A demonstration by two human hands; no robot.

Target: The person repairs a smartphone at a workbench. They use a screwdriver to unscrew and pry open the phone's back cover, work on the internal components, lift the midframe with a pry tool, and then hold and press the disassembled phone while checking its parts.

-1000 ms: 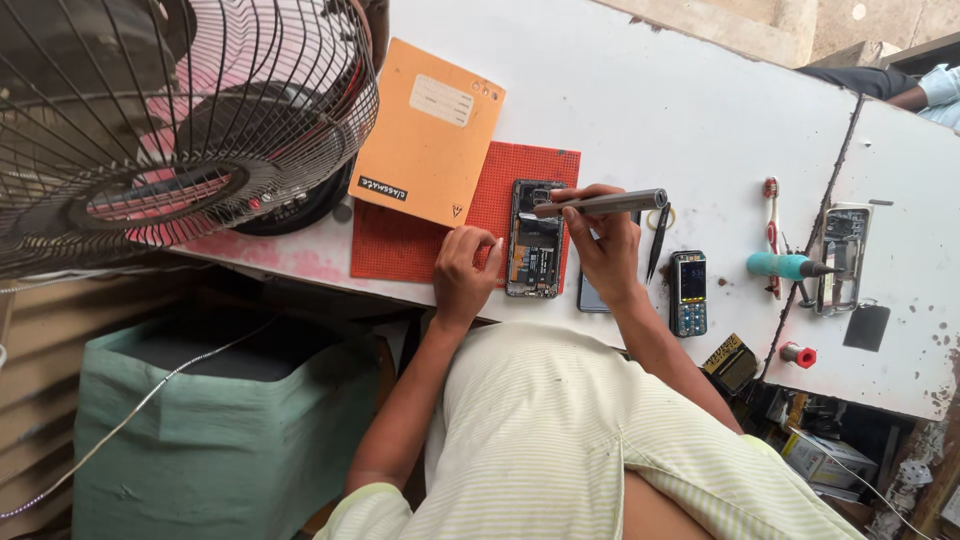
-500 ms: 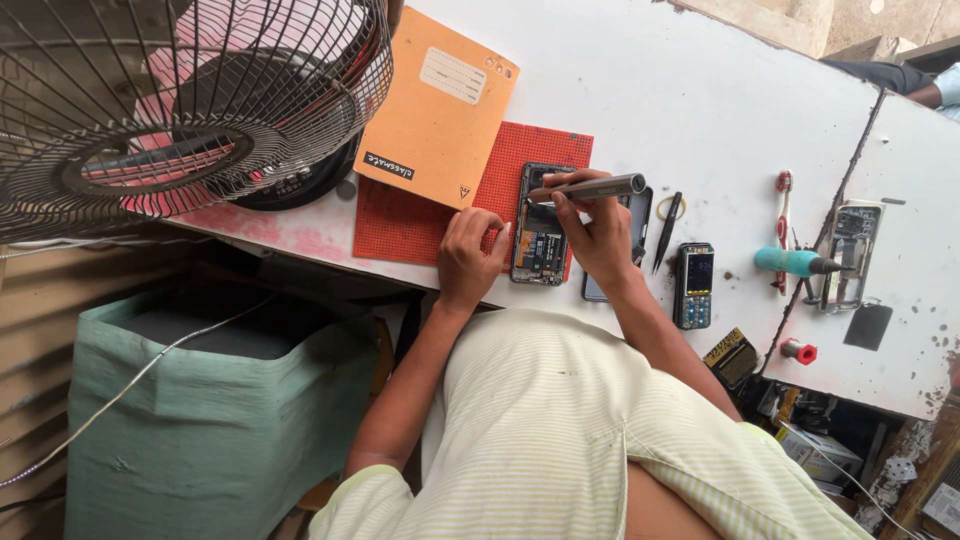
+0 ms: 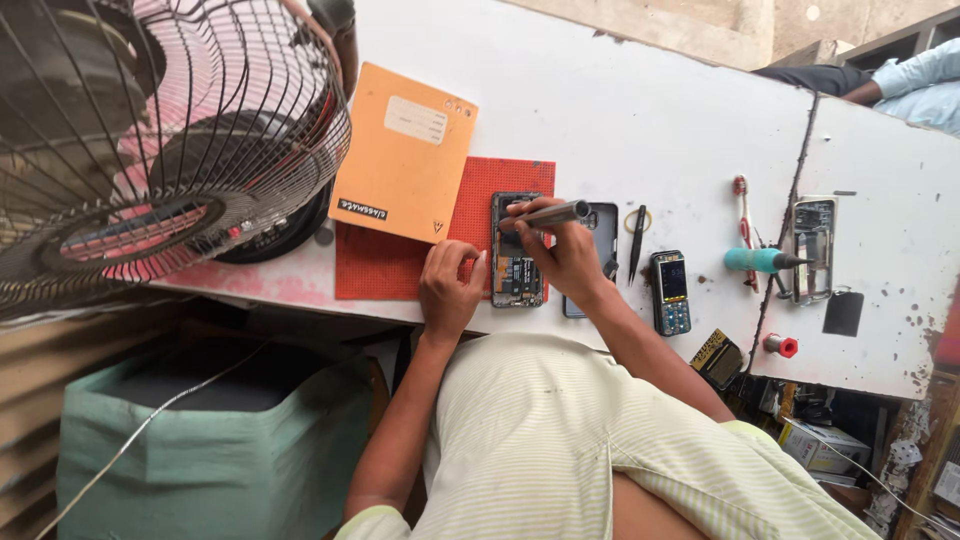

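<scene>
The opened phone lies with its back off on the right part of a red mat, near the front edge of the white table, its inner boards facing up. The left hand rests on the mat just beside the phone's left edge, fingertips touching that edge, its grip loose and flat rather than closed on anything. The right hand sits over the phone's right side and its grip is closed around a slim grey screwdriver, held almost level, with the tip pointing left over the phone's upper end. Under the right hand lies a dark back cover, just beside the phone. An orange notebook overlaps the mat's upper left corner. To the right of the hands lie black tweezers, a small keypad phone, a teal-handled tool and a second opened phone frame, all apart from each other. A wire-caged fan stands at the left end of the table. Another person's sleeve shows at the far right corner.
</scene>
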